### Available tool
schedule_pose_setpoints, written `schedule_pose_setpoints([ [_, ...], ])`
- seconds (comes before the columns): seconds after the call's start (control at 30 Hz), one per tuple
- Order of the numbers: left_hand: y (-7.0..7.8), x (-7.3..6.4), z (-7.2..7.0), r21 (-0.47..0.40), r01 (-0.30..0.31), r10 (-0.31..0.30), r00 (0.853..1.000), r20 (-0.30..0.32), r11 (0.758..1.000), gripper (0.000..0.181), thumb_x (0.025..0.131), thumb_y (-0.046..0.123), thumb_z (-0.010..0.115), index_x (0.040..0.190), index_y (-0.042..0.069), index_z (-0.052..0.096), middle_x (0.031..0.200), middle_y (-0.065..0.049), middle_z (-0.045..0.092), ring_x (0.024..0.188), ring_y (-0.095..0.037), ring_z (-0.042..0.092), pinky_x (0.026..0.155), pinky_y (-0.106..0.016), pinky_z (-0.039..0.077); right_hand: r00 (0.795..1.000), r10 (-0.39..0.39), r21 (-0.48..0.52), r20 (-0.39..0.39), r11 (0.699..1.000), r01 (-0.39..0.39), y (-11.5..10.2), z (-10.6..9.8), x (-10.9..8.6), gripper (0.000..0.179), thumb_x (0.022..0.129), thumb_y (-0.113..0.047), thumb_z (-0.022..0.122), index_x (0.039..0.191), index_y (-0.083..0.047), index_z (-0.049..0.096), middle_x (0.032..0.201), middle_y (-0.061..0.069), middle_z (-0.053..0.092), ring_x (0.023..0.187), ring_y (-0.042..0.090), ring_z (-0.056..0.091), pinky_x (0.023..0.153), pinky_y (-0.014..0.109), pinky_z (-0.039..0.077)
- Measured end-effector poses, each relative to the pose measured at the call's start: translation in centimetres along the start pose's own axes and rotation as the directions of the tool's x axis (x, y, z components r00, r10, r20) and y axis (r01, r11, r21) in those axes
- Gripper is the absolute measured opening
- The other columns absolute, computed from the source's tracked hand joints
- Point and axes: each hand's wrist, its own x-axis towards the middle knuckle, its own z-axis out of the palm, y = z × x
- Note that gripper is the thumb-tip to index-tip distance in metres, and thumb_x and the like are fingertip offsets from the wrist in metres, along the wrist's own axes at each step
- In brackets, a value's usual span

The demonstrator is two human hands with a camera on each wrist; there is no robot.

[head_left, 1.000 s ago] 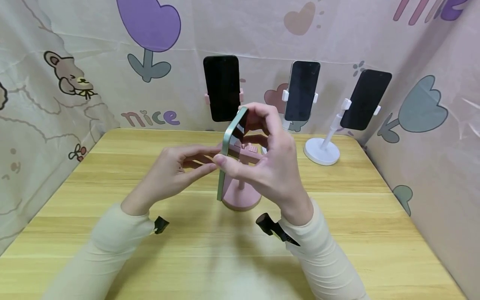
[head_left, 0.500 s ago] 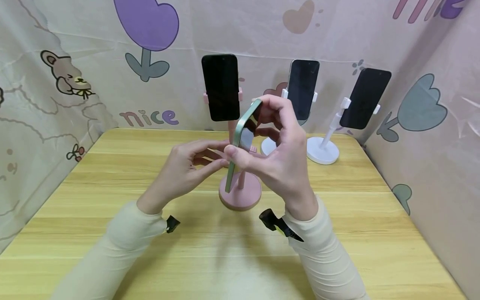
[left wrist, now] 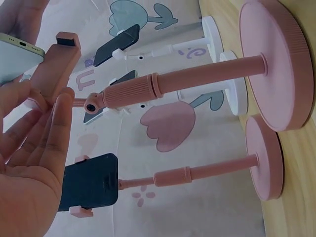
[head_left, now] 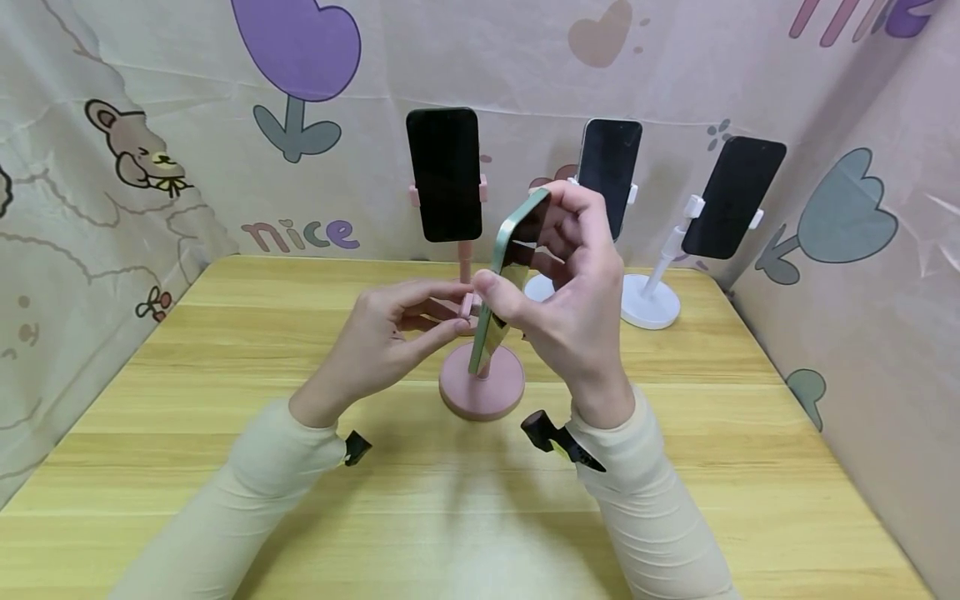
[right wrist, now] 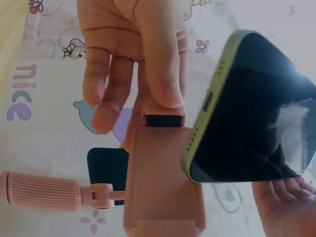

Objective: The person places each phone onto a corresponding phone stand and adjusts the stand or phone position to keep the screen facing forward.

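In the head view my right hand (head_left: pixel 581 312) holds a green-edged smartphone (head_left: pixel 522 242) by its sides, tilted, its dark screen turned to the right. My left hand (head_left: pixel 378 337) pinches one end jaw of the clamp (right wrist: pixel 163 170) on a pink phone stand between thumb and fingers. That stand's round base (head_left: pixel 482 396) rests on the table, and its pole shows in full in the left wrist view. The phone is apart from the hand on the clamp, close beside the clamp; the right wrist view shows the phone's port edge overlapping the clamp's side, contact unclear.
Behind stands another pink stand bearing a black phone (head_left: pixel 444 175). Further right, two white stands carry a phone (head_left: pixel 611 171) and a tilted phone (head_left: pixel 735 198). A printed cloth (head_left: pixel 360 183) hangs around the wooden table (head_left: pixel 187 400).
The phone in my right hand has moved right and slightly up in the head view. My left hand has moved right as well, and the clamp's end now shows between its fingers.
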Motion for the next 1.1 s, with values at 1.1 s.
schedule_pose_setpoints([
  [1.1,0.03,0.08,0.58,0.005,-0.082,0.082,0.995,-0.054,0.997,0.029,0.088,-0.003,0.085,0.117,0.002,0.079,0.109,-0.009,0.082,0.090,-0.012,0.079,0.076,-0.026,0.067,0.975,-0.090,0.202,-0.201,0.970,0.131,0.55,-0.21,0.55,0.053,0.075,-0.012,0.085,0.109,-0.010,0.045,0.081,0.005,0.057,0.067,0.022,0.060,0.060,0.026,0.051],
])
